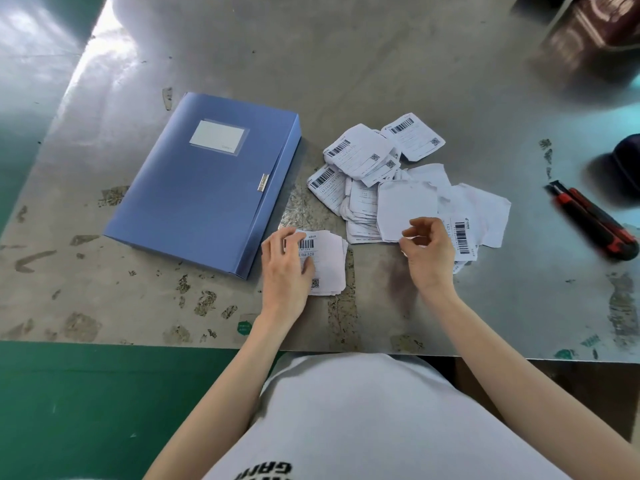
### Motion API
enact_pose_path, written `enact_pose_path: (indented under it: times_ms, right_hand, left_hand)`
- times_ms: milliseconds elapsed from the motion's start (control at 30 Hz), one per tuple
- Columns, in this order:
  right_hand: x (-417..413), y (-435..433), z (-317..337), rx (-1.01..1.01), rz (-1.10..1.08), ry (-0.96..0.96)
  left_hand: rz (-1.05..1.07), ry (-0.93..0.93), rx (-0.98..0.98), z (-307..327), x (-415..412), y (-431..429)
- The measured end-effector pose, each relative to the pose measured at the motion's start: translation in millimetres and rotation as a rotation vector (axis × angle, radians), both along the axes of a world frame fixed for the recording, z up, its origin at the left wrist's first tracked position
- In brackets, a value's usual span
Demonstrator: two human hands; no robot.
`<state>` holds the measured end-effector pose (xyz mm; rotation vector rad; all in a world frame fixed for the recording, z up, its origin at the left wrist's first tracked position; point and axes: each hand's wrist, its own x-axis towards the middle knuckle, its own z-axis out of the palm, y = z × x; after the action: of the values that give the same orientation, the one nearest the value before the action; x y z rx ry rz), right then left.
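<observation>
A small neat stack of barcode labels [329, 265] lies near the table's front edge. My left hand [285, 268] rests on its left part, fingers laid over the top label. To the right spreads a loose pile of white labels [388, 174], some face up with barcodes, some blank side up. My right hand [427, 251] hovers at the pile's near edge with curled fingers, thumb and fingertips close together at the edge of a blank label [405, 206]; whether it pinches the paper is unclear.
A closed blue file box [204, 188] lies left of the labels on the worn grey metal table [346, 64]. A red and black utility knife [592, 223] and a dark cap [627, 161] sit at the right. A brown object [595, 32] stands far right.
</observation>
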<state>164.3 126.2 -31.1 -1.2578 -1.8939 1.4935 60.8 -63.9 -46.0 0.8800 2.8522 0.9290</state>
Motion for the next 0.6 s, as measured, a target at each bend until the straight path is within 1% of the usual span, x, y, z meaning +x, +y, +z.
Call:
enact_pose_path:
  times_ms: [167,367,467,600]
  right_hand:
    - [5.1,16.0,-1.6,0.005,-0.089,-0.047]
    - [5.3,37.7,-1.4,-0.038,-0.139,-0.073]
    - [3.0,41.5,-1.1,-0.081,-0.143,-0.074]
    - [2.8,44.5,-3.1,-0.111,-0.139,-0.095]
  left_hand:
    - [-0.077,-0.210,0.120,11.5,1.6,38.9]
    - [-0.191,-0.427,0.101,13.6,3.8,86.9]
    - [-0.170,-0.543,0.090,12.9,2.9,107.5]
    - [-0.051,-0.676,0.136,14.4,0.3,128.9]
